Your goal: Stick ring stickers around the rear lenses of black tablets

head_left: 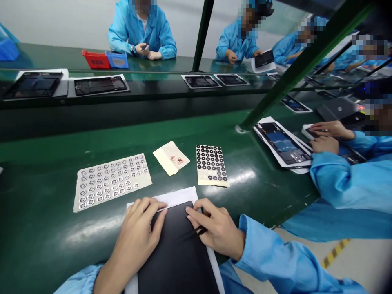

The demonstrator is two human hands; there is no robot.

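Observation:
A black tablet [174, 249], seen from its plain back, lies on a white paper sheet [180, 195] in front of me. My left hand [139, 228] is at its top left edge, thumb and forefinger closed over that edge. At the top right corner, the forefinger of my right hand [214, 228] presses by a small round spot. A slim black tool [200, 230], perhaps tweezers, is tucked among that hand's fingers; most of it is hidden. Beyond the tablet lie a sheet of silvery ring stickers [112, 181] and a sheet of black ring stickers [212, 164].
Between the sticker sheets lies a cream paper [171, 158] with small red bits. A green post [260, 102] rises at right, beside an opened tablet [281, 143] and a co-worker's hands [330, 132]. More opened tablets [101, 85] lie on the raised line ahead.

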